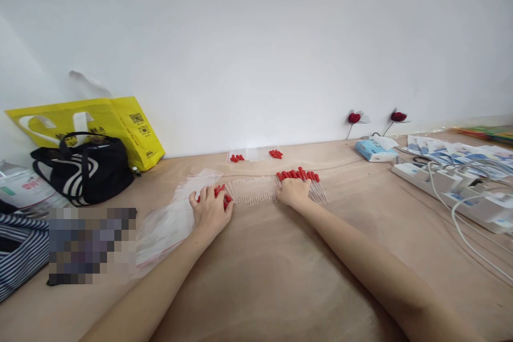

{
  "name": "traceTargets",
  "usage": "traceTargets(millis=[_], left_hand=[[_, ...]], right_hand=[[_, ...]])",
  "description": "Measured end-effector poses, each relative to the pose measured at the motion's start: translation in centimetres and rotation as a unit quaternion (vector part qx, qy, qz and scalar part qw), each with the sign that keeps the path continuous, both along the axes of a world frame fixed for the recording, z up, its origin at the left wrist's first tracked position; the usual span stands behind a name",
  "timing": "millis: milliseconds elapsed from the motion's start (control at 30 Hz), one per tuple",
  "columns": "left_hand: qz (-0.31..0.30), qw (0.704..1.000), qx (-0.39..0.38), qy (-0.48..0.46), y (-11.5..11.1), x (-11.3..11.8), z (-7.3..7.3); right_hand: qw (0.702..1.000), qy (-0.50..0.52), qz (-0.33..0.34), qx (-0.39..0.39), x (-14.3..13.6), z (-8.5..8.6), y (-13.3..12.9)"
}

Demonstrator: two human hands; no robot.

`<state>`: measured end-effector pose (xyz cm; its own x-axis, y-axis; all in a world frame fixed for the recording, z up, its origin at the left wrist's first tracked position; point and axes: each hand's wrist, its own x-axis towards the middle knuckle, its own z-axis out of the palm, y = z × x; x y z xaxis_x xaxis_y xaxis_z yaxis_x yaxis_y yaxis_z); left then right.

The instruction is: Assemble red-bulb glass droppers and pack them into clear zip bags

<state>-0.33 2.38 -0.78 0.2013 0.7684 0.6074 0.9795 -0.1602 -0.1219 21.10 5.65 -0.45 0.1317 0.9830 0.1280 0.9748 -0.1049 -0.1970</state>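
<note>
My left hand [212,212] lies over a small pile of red rounded pieces [228,199], fingers curved and apart. Part of the pile is hidden beneath it. A long row of thin pale sticks [252,191] runs side by side between my two hands. At its right end my right hand [294,192] is closed, with knuckles up and fingers curled among the sticks; what they grip is hidden. Just past that hand, several sticks carry red tips [300,173]. Clear plastic bags [170,224] lie flat beside and partly under my left hand.
Near the wall lies a clear bag [256,155] with red pieces at both ends. Left are a yellow bag [140,139], a black bag [106,168] and striped cloth [24,246]. Right are a tissue pack [374,152], white power strips [489,208] with cables, and flat packets [460,152].
</note>
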Motion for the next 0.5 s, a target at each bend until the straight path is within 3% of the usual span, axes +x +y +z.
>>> traceTargets(millis=[133,267,367,433,500], left_hand=[[0.011,0.999,0.010,0.031,0.2,0.3,0.3],[0.013,0.998,0.030,0.062,0.7,0.4,0.3],[0.023,0.996,0.040,0.078,1.1,0.6,0.4],[0.027,0.996,0.043,0.080,1.1,0.8,0.6],[0.023,0.996,0.048,0.073,0.8,1.0,1.1]], right_hand=[[1.000,-0.007,0.005,0.019,0.2,0.2,-0.5],[0.994,-0.030,0.040,0.102,1.0,0.1,-2.0],[0.975,-0.018,0.145,0.166,2.4,-0.5,-3.9],[0.947,0.013,0.254,0.194,3.4,-1.1,-5.2],[0.924,0.046,0.322,0.200,4.4,-1.8,-6.3]])
